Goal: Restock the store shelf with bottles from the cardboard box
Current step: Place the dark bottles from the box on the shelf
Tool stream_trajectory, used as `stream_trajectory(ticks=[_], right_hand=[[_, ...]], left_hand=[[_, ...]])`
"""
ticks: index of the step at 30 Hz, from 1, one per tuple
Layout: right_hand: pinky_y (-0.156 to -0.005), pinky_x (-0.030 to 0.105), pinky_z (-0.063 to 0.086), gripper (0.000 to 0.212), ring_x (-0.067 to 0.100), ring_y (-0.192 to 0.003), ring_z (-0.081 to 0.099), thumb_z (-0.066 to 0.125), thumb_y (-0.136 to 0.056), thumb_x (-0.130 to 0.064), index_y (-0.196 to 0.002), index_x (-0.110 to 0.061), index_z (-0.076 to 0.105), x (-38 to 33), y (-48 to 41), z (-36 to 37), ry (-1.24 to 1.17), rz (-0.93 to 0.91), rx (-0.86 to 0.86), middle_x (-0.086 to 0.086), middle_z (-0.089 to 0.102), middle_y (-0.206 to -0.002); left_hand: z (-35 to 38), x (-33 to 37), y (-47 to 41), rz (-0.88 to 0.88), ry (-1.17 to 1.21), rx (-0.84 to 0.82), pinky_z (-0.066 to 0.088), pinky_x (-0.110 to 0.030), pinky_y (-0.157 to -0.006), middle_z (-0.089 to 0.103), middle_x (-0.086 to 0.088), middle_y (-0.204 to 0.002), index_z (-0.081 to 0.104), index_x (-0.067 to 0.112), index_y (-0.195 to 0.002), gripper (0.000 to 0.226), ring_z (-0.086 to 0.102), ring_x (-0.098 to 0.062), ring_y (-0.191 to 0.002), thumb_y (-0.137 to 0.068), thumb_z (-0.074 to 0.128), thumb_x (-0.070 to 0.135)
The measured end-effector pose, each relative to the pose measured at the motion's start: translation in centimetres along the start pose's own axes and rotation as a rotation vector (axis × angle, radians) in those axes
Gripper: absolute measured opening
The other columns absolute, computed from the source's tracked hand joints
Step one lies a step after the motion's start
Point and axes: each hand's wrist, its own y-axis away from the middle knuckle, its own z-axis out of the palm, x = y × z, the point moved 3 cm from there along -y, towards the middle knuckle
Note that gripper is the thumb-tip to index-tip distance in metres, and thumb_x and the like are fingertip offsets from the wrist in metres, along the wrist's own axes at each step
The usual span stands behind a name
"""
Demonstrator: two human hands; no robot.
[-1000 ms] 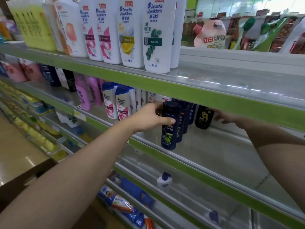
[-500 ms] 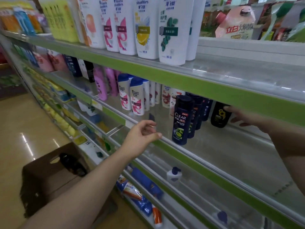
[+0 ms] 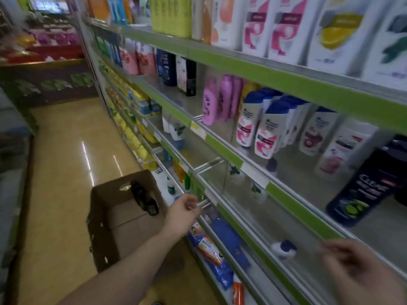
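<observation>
A brown cardboard box point(image 3: 105, 219) stands open on the floor beside the shelving, with dark bottles point(image 3: 145, 199) lying in its far corner. A dark Clear bottle point(image 3: 363, 190) stands at the right on the middle shelf point(image 3: 295, 208), with more dark bottles behind it. My left hand point(image 3: 182, 213) hangs empty in the air between the box and the shelf front, fingers loosely bent. My right hand point(image 3: 352, 263) is low at the right, blurred, in front of the shelf rail, holding nothing.
White Head & Shoulders bottles point(image 3: 262, 128) and pink bottles point(image 3: 210, 102) fill the middle shelf to the left. Large white bottles point(image 3: 284, 25) line the top shelf. Blue packets point(image 3: 220, 249) lie on the lower shelf. The tan aisle floor point(image 3: 66, 161) stretches away to the left.
My left hand let go of the dark Clear bottle on the shelf and dropped toward the box. My right hand came out from under the top shelf. My view swung left and down.
</observation>
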Motion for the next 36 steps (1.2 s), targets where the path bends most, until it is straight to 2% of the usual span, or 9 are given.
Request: stream_trajectory(ticks=[2, 5, 8, 10, 13, 17, 23, 27, 36], right_hand=[[-0.060, 0.012, 0.047, 0.018, 0.000, -0.062, 0.064, 0.085, -0.069, -0.029, -0.073, -0.039, 0.070, -0.8, 0.4, 6.1, 0.086, -0.036, -0.179, -0.018, 0.066, -0.061], [-0.069, 0.030, 0.056, 0.018, 0.002, -0.063, 0.066, 0.076, -0.076, -0.040, -0.091, -0.041, 0.065, -2.6, 0.7, 17.2, 0.239, -0.089, -0.447, -0.015, 0.071, -0.071], [-0.069, 0.035, 0.056, 0.021, 0.009, -0.073, 0.067, 0.061, -0.081, -0.046, -0.091, -0.029, 0.066, -6.1, -0.2, 25.6, 0.346, -0.033, -0.567, -0.006, 0.071, -0.077], [-0.068, 0.035, 0.054, 0.018, 0.017, -0.081, 0.068, 0.058, -0.083, -0.046, -0.087, -0.030, 0.064, -8.6, -0.2, 30.1, 0.398, -0.006, -0.625, -0.007, 0.068, -0.080], [-0.066, 0.032, 0.050, 0.019, 0.022, -0.088, 0.068, 0.057, -0.083, -0.048, -0.074, -0.031, 0.057, -11.4, -0.5, 35.1, 0.432, 0.015, -0.670, -0.003, 0.070, -0.088], [-0.072, 0.031, 0.050, 0.023, 0.024, -0.096, 0.069, 0.058, -0.083, -0.044, -0.096, -0.027, 0.068, -13.4, -1.3, 40.8, 0.516, -0.028, -0.733, 0.002, 0.073, -0.104], [-0.073, 0.028, 0.051, 0.028, 0.020, -0.094, 0.070, 0.063, -0.077, -0.044, -0.093, -0.022, 0.070, -14.3, -1.9, 49.5, 0.564, -0.032, -0.767, 0.003, 0.075, -0.096], [-0.082, 0.032, 0.056, 0.019, 0.020, -0.094, 0.070, 0.068, -0.072, -0.043, -0.080, -0.027, 0.062, -13.2, -1.7, 56.1, 0.576, -0.041, -0.861, 0.001, 0.075, -0.094], [-0.092, 0.034, 0.048, 0.059, 0.029, -0.117, 0.062, 0.071, -0.083, -0.043, -0.134, -0.025, 0.049, -8.7, -3.0, 68.5, 0.653, -0.035, -0.976, 0.006, 0.068, -0.124]], left_hand=[[-2.8, -3.1, -1.8, -0.053, -0.009, 0.043, 0.053, -0.033, -0.078, 0.064, 0.000, -0.095, 0.064, 0.020, -0.104, 0.023, 0.065, -0.020, -0.091, -0.084, 0.076, 0.017], [-7.2, -7.4, -4.9, -0.101, -0.038, 0.089, 0.050, -0.030, -0.075, 0.067, 0.000, -0.095, 0.066, 0.019, -0.100, 0.016, 0.065, -0.022, -0.094, -0.087, 0.073, 0.013], [-11.3, -10.6, -8.8, -0.157, -0.064, 0.076, 0.050, -0.042, -0.085, 0.068, -0.007, -0.093, 0.067, 0.011, -0.099, 0.015, 0.065, -0.029, -0.096, -0.087, 0.071, 0.003], [-13.6, -12.2, -11.3, -0.199, -0.063, 0.060, 0.042, -0.036, -0.085, 0.066, -0.013, -0.093, 0.065, 0.002, -0.098, 0.014, 0.060, -0.033, -0.097, -0.086, 0.068, -0.005], [-16.6, -14.3, -14.5, -0.240, -0.103, 0.068, 0.035, -0.033, -0.086, 0.065, -0.019, -0.101, 0.066, -0.001, -0.105, 0.019, 0.054, -0.030, -0.097, -0.086, 0.069, -0.003], [-19.7, -16.9, -17.5, -0.289, -0.158, 0.040, 0.047, -0.042, -0.091, 0.067, -0.012, -0.104, 0.066, 0.012, -0.107, 0.016, 0.060, -0.032, -0.100, -0.091, 0.068, 0.015], [-23.5, -20.3, -18.6, -0.333, -0.160, 0.089, 0.047, -0.034, -0.076, 0.058, 0.007, -0.084, 0.057, 0.029, -0.092, 0.010, 0.059, -0.020, -0.085, -0.092, 0.066, 0.025], [-25.2, -23.9, -19.7, -0.408, -0.158, 0.082, 0.050, -0.035, -0.080, 0.060, -0.001, -0.095, 0.058, 0.024, -0.097, 0.014, 0.062, -0.026, -0.092, -0.087, 0.068, 0.023], [-25.0, -32.6, -24.7, -0.502, -0.175, 0.094, 0.053, -0.037, -0.096, 0.057, 0.003, -0.126, 0.058, 0.025, -0.127, 0.043, 0.060, -0.017, -0.109, -0.086, 0.068, 0.033]])
